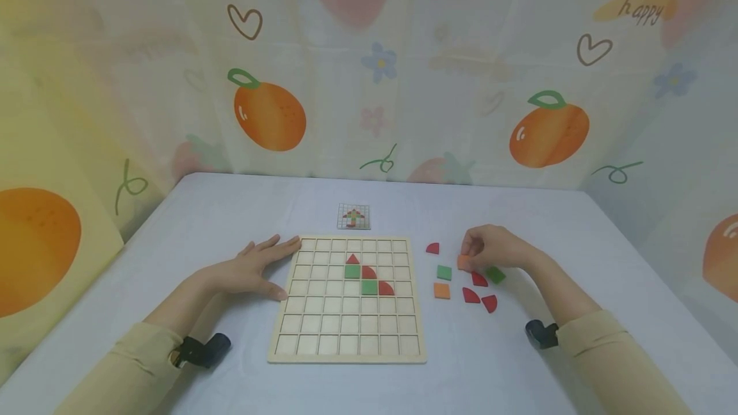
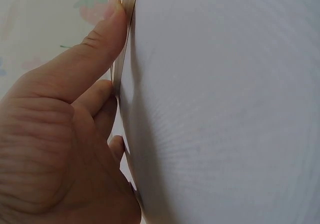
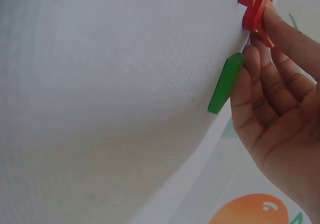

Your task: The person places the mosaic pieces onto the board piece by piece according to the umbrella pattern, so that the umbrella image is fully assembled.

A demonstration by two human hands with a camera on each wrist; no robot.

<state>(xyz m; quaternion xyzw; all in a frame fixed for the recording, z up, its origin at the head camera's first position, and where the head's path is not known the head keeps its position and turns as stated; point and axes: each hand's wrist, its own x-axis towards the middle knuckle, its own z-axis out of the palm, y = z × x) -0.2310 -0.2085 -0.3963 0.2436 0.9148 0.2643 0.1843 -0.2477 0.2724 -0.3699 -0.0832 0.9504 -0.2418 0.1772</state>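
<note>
A wooden grid board [image 1: 323,325] lies flat on the table, with a red triangle tile [image 1: 353,259], two green squares and two red quarter-circles set in its cells. At its left edge rests my left hand [image 1: 245,271], fingers spread and fairly straight; in the left wrist view the thumb [image 2: 100,44] touches the board's side. Right of the board, my right hand [image 1: 492,247] pinches an orange square tile [image 1: 464,262] between thumb and fingers. In the right wrist view a green tile [image 3: 226,84] lies beside the curled fingers, and red tiles [image 3: 255,9] lie beyond.
Loose tiles lie right of the board: a green square [image 1: 444,272], an orange square [image 1: 441,291], and several red quarter-circles such as one [image 1: 471,295] nearer me. A small pattern card [image 1: 353,216] sits behind the board. A printed curtain [image 1: 369,82] hangs behind the table.
</note>
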